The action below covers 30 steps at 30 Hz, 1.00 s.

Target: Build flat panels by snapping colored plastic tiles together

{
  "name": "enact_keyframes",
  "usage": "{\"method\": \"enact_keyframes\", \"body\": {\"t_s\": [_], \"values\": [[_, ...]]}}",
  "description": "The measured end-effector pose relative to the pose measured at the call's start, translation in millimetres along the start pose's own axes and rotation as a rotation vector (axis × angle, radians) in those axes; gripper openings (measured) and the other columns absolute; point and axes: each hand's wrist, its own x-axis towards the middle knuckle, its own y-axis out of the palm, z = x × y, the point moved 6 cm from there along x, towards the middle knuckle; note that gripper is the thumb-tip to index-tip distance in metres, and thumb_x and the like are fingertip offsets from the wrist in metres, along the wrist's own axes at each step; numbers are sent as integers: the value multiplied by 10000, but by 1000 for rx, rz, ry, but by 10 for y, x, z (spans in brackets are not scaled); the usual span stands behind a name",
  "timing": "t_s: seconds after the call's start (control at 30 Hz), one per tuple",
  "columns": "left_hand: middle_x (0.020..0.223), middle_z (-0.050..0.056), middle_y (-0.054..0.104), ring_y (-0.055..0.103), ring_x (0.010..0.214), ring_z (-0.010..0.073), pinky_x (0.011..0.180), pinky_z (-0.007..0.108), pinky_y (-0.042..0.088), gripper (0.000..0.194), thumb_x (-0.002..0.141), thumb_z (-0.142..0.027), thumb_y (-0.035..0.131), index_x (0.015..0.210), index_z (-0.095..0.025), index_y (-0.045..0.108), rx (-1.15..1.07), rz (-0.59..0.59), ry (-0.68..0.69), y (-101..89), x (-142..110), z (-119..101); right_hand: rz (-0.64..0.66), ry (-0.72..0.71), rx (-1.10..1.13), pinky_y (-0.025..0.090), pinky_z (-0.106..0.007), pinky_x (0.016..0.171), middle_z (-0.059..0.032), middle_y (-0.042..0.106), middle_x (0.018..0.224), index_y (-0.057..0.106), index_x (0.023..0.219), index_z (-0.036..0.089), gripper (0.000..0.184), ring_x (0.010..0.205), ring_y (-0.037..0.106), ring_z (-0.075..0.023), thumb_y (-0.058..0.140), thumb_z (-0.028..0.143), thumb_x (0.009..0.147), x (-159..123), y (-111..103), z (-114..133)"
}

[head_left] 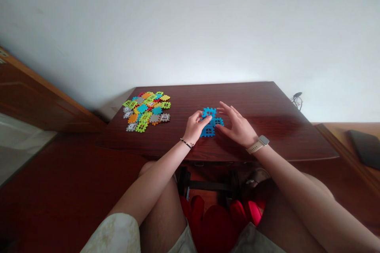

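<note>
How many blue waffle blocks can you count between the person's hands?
3 visible, between the left hand and right hand: a blue waffle block at the top, one to the right, and one at the bottom. More may be hidden under the hands.

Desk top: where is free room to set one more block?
Bare desk wood lies right of the right hand, and between the colored block pile and the left hand. Crowded: that pile, and the blue blocks between the hands.

Counting what's here: two hands (194,127), one table (261,102), one watch (258,144), one bracelet (186,143), four or so blue plastic tiles (208,131), plus roughly thirty mixed-colour tiles (145,110), too overlapped for an exact count.
</note>
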Motion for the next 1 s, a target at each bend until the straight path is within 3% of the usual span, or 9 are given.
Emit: {"method": "enact_keyframes", "body": {"t_s": [0.07,0.2,0.43,0.7,0.87,1.0], "values": [[979,41,757,706,935,210,889,320,546,392,872,-541,822,963,-184,689,10,29,7,59,-14,-4,-7,-43,-25,387,-658,1297,-101,674,1517,304,1707,324,787,1326,700,-345,680,410,1021,28,17,71],[1002,45,772,714,946,218,905,329,548,312,921,-470,778,1017,-179,721,104,77,50,117,-41,-60,-42,-67,-49,553,-585,1157,-138,646,1507,478,1597,310,623,1372,649,-369,690,435,1025,64,11,132],[1039,44,756,722,1000,229,900,322,563,278,961,-461,741,1038,-195,714,212,161,99,136,-67,-145,-71,-91,-21,601,-504,1107,-130,648,1451,533,1499,311,479,1328,674,-325,669,416,1053,65,-51,183],[1327,116,702,692,1217,275,1069,411,564,386,1060,-507,621,1311,-214,639,376,264,221,18,-57,-262,-32,-46,19,592,-532,1116,-133,645,1436,570,1404,300,482,1336,663,-340,750,480,995,37,-141,-5],[1458,149,636,587,1395,337,1235,543,461,524,1019,-477,706,1468,-245,570,720,426,408,24,-87,-250,73,-40,28,560,-576,1154,-152,626,1467,607,1349,278,482,1362,641,-362,778,514,964,-19,-121,-193],[1583,171,551,495,1501,381,1285,594,396,783,922,-513,824,1578,-253,485,927,549,429,60,-107,-97,173,-43,12,530,-616,1175,-174,583,1541,648,1303,255,464,1400,601,-388,795,508,944,-93,-68,-286]]}}
